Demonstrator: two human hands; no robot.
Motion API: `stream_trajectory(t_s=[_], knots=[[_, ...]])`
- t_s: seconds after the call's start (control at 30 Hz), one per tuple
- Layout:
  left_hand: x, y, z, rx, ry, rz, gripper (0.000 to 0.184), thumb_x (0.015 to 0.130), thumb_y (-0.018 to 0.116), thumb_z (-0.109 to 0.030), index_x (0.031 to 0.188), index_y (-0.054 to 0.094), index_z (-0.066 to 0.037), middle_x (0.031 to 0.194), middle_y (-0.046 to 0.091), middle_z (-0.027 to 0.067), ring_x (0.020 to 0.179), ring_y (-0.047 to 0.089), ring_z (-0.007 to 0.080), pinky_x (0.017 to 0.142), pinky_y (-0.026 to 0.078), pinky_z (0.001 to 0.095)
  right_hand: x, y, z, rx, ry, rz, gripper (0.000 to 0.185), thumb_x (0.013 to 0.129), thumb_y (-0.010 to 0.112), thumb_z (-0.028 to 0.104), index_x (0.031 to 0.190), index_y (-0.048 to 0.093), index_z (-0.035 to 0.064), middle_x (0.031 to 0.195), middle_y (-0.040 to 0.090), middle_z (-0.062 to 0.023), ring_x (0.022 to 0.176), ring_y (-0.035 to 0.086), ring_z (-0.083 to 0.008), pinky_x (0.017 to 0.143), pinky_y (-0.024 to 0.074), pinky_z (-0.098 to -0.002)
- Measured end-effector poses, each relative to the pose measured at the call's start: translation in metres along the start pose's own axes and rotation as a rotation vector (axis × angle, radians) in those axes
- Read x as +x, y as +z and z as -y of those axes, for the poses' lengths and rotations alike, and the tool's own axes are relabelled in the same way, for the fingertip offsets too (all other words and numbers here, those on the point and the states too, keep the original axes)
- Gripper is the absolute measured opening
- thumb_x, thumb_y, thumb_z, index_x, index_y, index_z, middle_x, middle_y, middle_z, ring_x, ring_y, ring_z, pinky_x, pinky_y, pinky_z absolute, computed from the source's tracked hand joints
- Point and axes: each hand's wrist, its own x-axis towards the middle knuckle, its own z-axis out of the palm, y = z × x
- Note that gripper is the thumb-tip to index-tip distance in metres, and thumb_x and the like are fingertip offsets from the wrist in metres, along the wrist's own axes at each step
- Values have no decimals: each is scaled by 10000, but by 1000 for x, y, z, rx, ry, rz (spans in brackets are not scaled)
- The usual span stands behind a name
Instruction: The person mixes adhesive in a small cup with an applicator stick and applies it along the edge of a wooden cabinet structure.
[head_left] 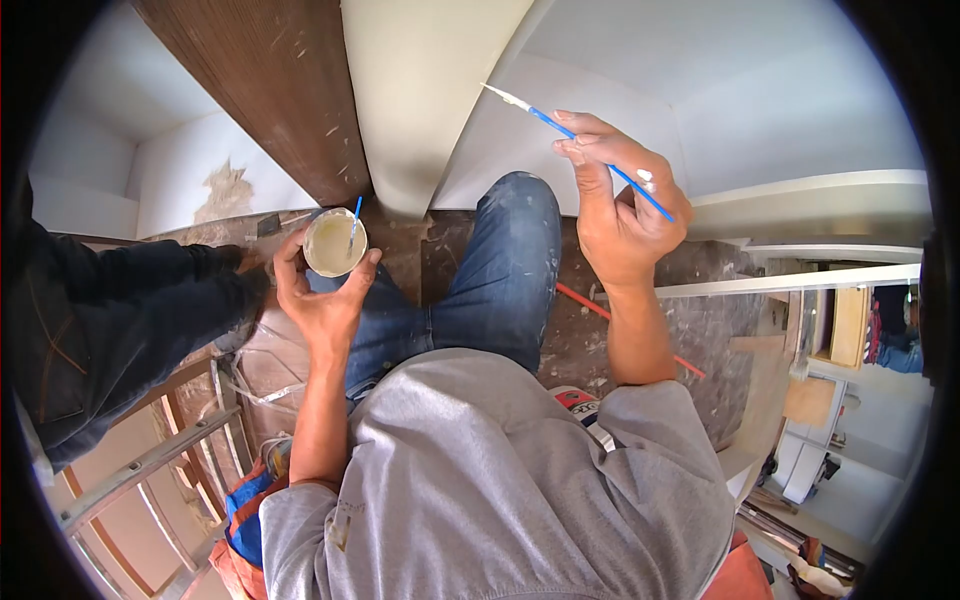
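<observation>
My right hand (630, 200) pinches a thin paintbrush (545, 118) with a blue handle. Its pale, coated tip points up and left and meets the edge of the cream panel (430, 80) in view; whether they touch I cannot tell. A white smear marks one finger of that hand. Lower left, my left hand (325, 300) is wrapped around a small round cup (318, 262) of cream-coloured paint. A second blue-handled brush (356, 222) stands in the cup, leaning on its rim.
A dark wood board (270, 80) stands left of the cream panel. Another person's leg in dark trousers (130, 300) is close at left, above a metal ladder (150, 470). A red rod (583, 299) lies on the stained floor; a white shelf edge (800, 283) juts in at right.
</observation>
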Motion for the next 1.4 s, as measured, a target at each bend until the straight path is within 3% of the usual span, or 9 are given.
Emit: stream_trajectory(t_s=[0.53,0.87,1.2,1.4], knots=[[-1,0,-1,7,10,14,789,716,1023,-181,1346,575,-21,1292,646,133,1183,654,233,1061,509,388,14,1,-10,-187,-220,-40,292,804,782,-153,995,721,59,981,832,-114,705,750,-162,603,545,-241],[-2,1,5,7,36,29,765,703,1020,-151,1326,593,-27,1308,634,144,1181,663,243,1049,524,394,3,2,-4,-237,-153,36,338,770,793,-142,1006,731,92,996,835,-85,673,726,-158,587,525,-247],[-2,5,0,-17,65,44,712,705,995,-116,1294,606,-23,1283,658,145,1155,672,239,1041,522,389,13,2,-5,-230,-226,-91,264,823,808,-91,994,725,92,1004,833,-94,700,739,-166,583,537,-268],[-2,7,-4,-42,78,45,696,704,993,-115,1283,616,-31,1242,676,133,1139,677,236,1020,528,382,3,-1,-4,-275,-214,28,276,816,817,-84,1004,727,97,1006,831,-88,688,733,-168,582,538,-266]])
